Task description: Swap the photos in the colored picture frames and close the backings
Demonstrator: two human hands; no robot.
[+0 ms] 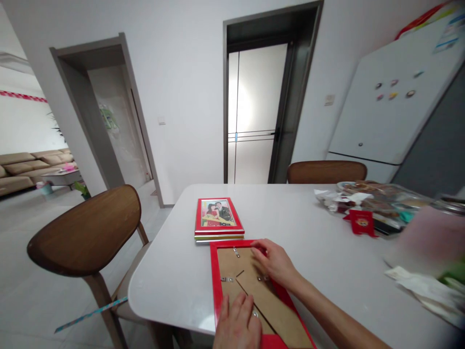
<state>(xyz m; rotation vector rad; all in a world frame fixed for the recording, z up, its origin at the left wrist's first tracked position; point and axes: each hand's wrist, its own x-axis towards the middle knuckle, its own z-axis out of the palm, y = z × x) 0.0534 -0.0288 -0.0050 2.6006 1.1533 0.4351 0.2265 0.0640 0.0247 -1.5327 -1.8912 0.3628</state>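
Note:
A red picture frame [214, 271] lies face down near the front of the table, its brown backing board [228, 264] upward. Small metal turn clips [227, 279] sit along the backing, and a dark diagonal line crosses it. My left hand [238, 322] rests on the lower backing with its fingers stretched out. At the upper right corner, my right hand [274, 261] is closed around the frame's edge, thumb over the backing. Just beyond is a stack of frames [220, 237], topped by a red-bordered one with a photo of two people [217, 213].
The white table [174, 271] has a rounded left corner. On its right side are plastic bags [385, 194], a red packet [362, 223], white tissue [421, 286] and a pinkish container [417, 237]. Wooden chairs stand at the left [87, 232] and far side [327, 171].

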